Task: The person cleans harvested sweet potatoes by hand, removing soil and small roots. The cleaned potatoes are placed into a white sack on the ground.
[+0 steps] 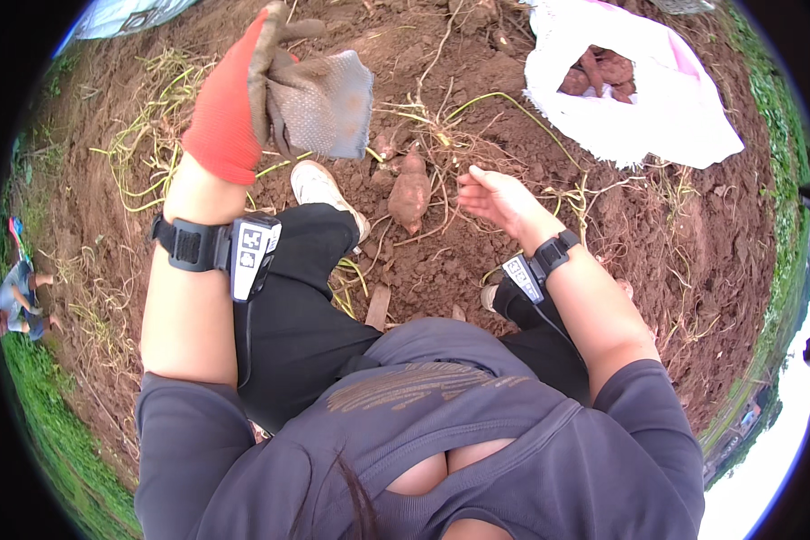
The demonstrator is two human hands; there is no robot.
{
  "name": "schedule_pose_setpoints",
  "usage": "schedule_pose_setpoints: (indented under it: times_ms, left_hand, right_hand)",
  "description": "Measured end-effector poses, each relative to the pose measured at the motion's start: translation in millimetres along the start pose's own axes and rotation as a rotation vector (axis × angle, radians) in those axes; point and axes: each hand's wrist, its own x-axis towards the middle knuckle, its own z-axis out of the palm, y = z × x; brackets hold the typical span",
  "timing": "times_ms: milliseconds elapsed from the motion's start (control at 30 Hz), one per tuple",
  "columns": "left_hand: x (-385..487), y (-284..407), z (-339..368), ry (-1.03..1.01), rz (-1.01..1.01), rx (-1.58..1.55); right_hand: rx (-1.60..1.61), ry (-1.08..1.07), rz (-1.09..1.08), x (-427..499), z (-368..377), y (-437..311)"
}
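My left hand (239, 101), in a red knit glove with a brown coated palm, is raised at the upper left and grips a grey dotted cloth (331, 104), perhaps another glove. My bare right hand (493, 196) hangs over the soil with its fingers slightly curled and nothing seen in it. Between the hands, a sweet potato (410, 192) lies on the loose brown soil among thin roots and cut vines. A white woven sack (675, 94) at the upper right shows several sweet potatoes (601, 73) through its opening.
Heaps of pulled vines (152, 128) lie to the left. My shoe (320, 189) stands close to the sweet potato. A flat piece of wood (378, 307) lies between my legs. Another person (20, 297) bends over at the far left edge. A pale sheet or sack (125, 17) lies at the top left.
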Motion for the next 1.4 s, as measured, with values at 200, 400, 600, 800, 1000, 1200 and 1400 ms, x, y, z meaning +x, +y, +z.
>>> schedule_pose_setpoints:
  times_ms: [200, 400, 600, 800, 1000, 1200, 1400]
  left_hand:
    - [-16, -14, 54, -0.172, 0.110, -0.077]
    - [-55, -31, 126, -0.367, -0.094, -0.241]
    - [-74, -57, 143, -0.143, -0.019, 0.206]
    - [-58, -94, 110, -0.078, -0.150, 0.213]
    - [-46, -96, 84, 0.110, -0.049, 0.504]
    - [-55, -97, 108, -0.271, 0.027, 0.293]
    - [-59, -82, 114, -0.307, -0.199, 0.158]
  right_hand:
    - [-0.335, 0.214, -0.561, -75, -25, -17]
    - [-0.086, -0.132, -0.535, -165, 34, -12]
    - [0.325, 0.105, -0.503, -194, 19, -13]
    - [-0.234, 0.595, -0.941, -281, 2, -67]
    - [-0.644, 1.485, -1.225, -327, -61, -88]
    - [-1.069, 0.642, -0.206, -237, -169, -32]
    - [-0.505, 1.018, -1.466, -321, -122, -136]
